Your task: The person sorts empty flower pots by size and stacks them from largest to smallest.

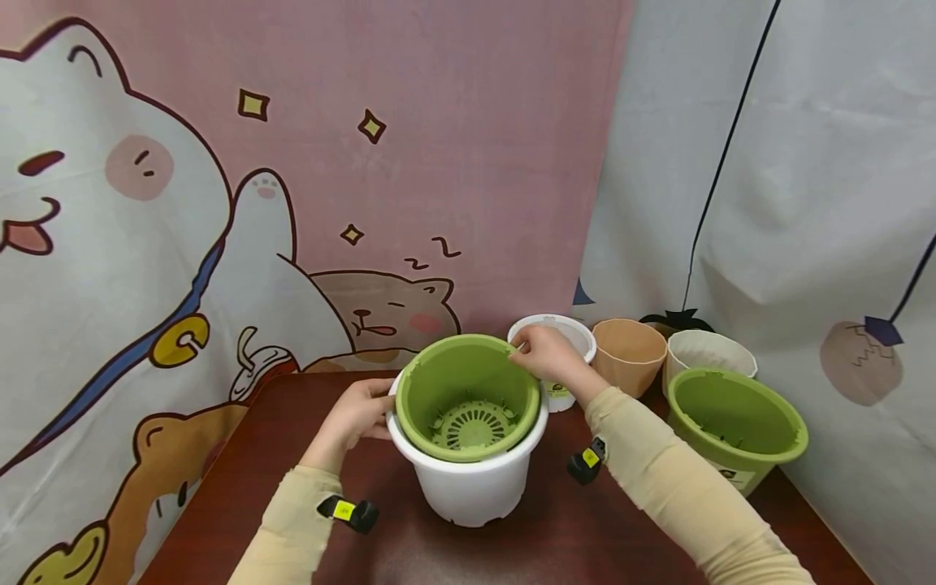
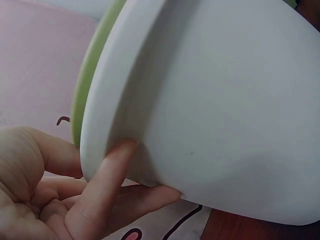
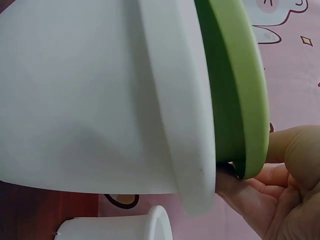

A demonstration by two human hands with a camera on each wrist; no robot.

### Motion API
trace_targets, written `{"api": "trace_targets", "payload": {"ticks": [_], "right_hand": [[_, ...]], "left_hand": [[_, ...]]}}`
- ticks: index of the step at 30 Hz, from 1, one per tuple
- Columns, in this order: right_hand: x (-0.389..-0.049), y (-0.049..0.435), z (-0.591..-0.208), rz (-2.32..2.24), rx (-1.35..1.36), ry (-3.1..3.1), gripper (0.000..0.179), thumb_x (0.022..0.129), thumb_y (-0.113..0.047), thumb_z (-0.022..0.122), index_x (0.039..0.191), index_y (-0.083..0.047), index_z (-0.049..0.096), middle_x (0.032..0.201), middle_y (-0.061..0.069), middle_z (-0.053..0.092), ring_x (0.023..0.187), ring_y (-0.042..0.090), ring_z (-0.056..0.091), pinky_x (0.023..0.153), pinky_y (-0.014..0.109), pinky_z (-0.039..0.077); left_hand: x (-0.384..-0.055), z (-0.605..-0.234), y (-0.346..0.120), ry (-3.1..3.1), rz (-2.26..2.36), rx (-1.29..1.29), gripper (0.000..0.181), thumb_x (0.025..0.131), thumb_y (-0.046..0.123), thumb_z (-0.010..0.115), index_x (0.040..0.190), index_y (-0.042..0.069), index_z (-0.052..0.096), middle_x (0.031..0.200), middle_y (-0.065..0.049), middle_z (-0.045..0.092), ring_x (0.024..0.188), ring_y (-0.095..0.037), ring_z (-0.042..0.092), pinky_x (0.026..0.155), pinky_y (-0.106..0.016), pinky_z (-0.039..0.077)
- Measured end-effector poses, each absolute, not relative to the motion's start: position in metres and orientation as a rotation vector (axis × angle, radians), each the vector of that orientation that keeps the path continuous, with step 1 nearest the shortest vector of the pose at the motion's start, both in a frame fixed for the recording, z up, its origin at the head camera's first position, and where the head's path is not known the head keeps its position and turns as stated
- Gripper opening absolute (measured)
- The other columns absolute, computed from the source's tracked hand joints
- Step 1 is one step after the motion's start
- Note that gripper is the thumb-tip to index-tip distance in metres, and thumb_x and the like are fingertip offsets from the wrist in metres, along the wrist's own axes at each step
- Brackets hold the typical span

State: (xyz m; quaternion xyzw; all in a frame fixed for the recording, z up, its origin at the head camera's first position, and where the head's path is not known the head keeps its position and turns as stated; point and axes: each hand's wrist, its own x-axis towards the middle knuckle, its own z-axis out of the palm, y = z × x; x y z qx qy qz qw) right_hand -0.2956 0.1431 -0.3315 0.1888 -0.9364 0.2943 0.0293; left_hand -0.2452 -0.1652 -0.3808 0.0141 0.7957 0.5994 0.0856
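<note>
A green flowerpot (image 1: 468, 370) with a slotted bottom sits inside a larger white flowerpot (image 1: 471, 491) on the table. My left hand (image 1: 358, 413) grips the white pot's rim at its left side, with fingers under the lip in the left wrist view. On the far right side, my right hand (image 1: 548, 351) pinches the rim of the green pot. In the right wrist view the green rim (image 3: 255, 95) stands out above the white rim (image 3: 187, 110), with a gap between them. Over in the left wrist view, the green edge (image 2: 92, 70) lies close to the white one.
Behind and to the right on the brown table (image 1: 292, 455) stand another white pot (image 1: 585, 337), a peach pot (image 1: 629, 357), a cream pot (image 1: 712, 353) and a second green pot (image 1: 738, 414). A cartoon-printed cloth (image 1: 475, 162) hangs behind the table.
</note>
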Motion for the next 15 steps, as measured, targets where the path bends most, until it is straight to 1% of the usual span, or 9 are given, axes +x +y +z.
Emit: {"api": "trace_targets", "payload": {"ticks": [4,10,15], "right_hand": [[-0.2957,0.1427,-0.3331,0.878,0.581,-2.884,0.022,0.090,-0.011,0.068,0.104,0.005,0.070,0.092,0.014,0.070,0.086,0.027,0.066,0.076,0.040,0.056],[-0.2961,0.1426,-0.3347,0.842,0.547,-2.904,0.023,0.091,-0.012,0.068,0.107,0.005,0.070,0.095,0.015,0.070,0.090,0.028,0.067,0.079,0.041,0.056],[-0.2954,0.1422,-0.3354,0.834,0.550,-2.895,0.023,0.092,-0.014,0.068,0.107,0.003,0.070,0.096,0.014,0.071,0.091,0.028,0.067,0.081,0.041,0.055]], "left_hand": [[-0.2457,-0.3813,-0.1656,2.358,1.791,0.052,0.043,0.098,0.005,0.054,0.139,-0.009,0.050,0.098,-0.020,0.068,0.074,-0.025,0.070,0.061,-0.041,0.061],[-0.2468,-0.3823,-0.1653,2.359,1.793,0.043,0.041,0.099,0.005,0.054,0.137,-0.008,0.052,0.093,-0.016,0.068,0.074,-0.024,0.070,0.061,-0.041,0.061],[-0.2477,-0.3834,-0.1649,2.370,1.793,0.027,0.040,0.099,0.005,0.054,0.137,-0.008,0.053,0.094,-0.016,0.069,0.075,-0.025,0.070,0.061,-0.041,0.061]]}}
